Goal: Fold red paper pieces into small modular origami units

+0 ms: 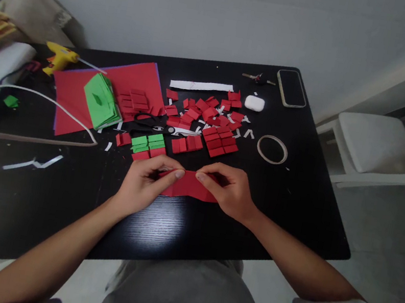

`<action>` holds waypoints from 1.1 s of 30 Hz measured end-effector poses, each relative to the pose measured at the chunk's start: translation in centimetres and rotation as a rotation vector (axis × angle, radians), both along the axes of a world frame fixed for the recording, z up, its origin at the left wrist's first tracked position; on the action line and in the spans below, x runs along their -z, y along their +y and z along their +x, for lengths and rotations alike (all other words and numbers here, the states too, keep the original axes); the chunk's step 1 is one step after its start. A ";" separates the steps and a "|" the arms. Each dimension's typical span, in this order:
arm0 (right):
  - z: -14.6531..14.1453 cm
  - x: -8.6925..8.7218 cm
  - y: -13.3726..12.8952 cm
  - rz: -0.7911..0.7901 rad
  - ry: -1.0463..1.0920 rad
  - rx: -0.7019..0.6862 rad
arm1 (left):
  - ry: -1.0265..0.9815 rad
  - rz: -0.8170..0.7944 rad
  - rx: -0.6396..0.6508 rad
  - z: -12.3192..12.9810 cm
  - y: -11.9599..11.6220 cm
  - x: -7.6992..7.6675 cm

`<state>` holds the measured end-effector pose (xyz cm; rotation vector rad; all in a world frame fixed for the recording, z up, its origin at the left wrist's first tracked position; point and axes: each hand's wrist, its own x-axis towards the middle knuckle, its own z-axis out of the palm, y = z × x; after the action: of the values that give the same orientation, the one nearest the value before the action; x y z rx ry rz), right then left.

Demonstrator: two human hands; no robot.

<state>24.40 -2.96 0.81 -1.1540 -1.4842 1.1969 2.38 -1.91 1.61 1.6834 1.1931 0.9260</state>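
A creased strip of red paper (189, 184) stretches between both hands, just above the black table (234, 239). My left hand (146, 182) pinches its upper edge left of the middle, between thumb and fingers. On the right, my right hand (227, 189) pinches the same edge the same way. Beyond the hands lie folded red pieces (220, 141), green folded pieces (148, 143) and scissors (180, 131) partly covered by paper. Many small red pieces and white scraps are scattered behind them.
Green sheets (102, 102) rest on large red sheets (76, 94) at the left, near a yellow glue gun (61, 58) and white cables (45, 93). A tape ring (272, 149), white case (254, 103), keys (259, 79) and phone (291, 89) lie at the right.
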 end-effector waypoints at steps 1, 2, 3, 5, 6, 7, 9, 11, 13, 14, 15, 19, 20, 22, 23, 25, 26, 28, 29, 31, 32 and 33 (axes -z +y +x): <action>0.0 0.0 0.0 0.005 -0.004 0.013 | 0.002 0.003 -0.004 -0.1 0.1 0.0; 0.1 0.0 0.0 0.007 -0.007 0.028 | 0.004 0.005 -0.011 -0.2 0.2 0.0; 0.1 0.0 0.1 0.003 -0.006 0.042 | 0.008 0.007 -0.019 -0.3 0.2 -0.1; 0.2 0.1 0.2 -0.016 0.003 0.052 | 0.018 0.022 -0.029 -0.5 0.4 -0.1; 0.3 0.2 0.3 -0.034 0.012 0.043 | 0.025 0.036 -0.027 -0.5 0.4 -0.1; 0.3 0.3 0.4 -0.052 0.022 0.027 | 0.037 0.055 -0.020 -0.6 0.4 -0.1; 0.3 0.3 0.4 -0.081 0.038 -0.014 | 0.072 0.096 0.010 -0.6 0.4 -0.1; 0.2 0.3 0.3 -0.084 0.036 -0.054 | 0.110 0.134 0.054 -0.6 0.2 0.0; 0.1 0.2 0.2 -0.067 0.025 -0.074 | 0.128 0.164 0.088 -0.5 0.1 0.1; 0.1 0.1 0.1 -0.060 0.021 -0.076 | 0.129 0.173 0.094 -0.4 0.0 0.1; 0.1 0.1 0.1 -0.057 0.019 -0.068 | 0.129 0.175 0.094 -0.4 0.0 0.1; 0.2 0.1 0.2 -0.065 0.016 -0.016 | 0.135 0.137 0.067 -0.4 0.1 0.1; 0.2 0.1 0.3 -0.068 0.015 -0.009 | 0.139 0.126 0.061 -0.5 0.2 0.1; 0.3 0.2 0.5 -0.074 0.019 -0.006 | 0.147 0.114 0.051 -0.7 0.3 0.0; 0.3 0.3 0.5 -0.078 0.023 -0.006 | 0.153 0.113 0.051 -0.8 0.3 0.0; 0.3 0.3 0.5 -0.086 0.032 -0.006 | 0.163 0.122 0.055 -0.9 0.4 0.0; 0.3 0.4 0.5 -0.090 0.037 -0.007 | 0.165 0.124 0.060 -1.0 0.4 0.0; 0.3 0.3 0.6 -0.101 0.044 -0.013 | 0.168 0.116 0.066 -1.0 0.5 0.0; 0.3 0.3 0.6 -0.108 0.044 -0.019 | 0.169 0.107 0.071 -1.0 0.5 0.0; 0.3 0.2 0.7 -0.130 0.039 -0.048 | 0.167 0.085 0.088 -1.0 0.5 0.0; 0.4 0.1 0.7 -0.145 0.037 -0.071 | 0.162 0.076 0.102 -0.9 0.5 0.0; 0.4 0.1 0.8 -0.161 0.040 -0.100 | 0.156 0.067 0.122 -0.9 0.5 0.0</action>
<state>24.81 -2.19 0.75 -1.1658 -1.4512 1.4213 1.49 -1.44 1.58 1.8887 1.1562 0.7794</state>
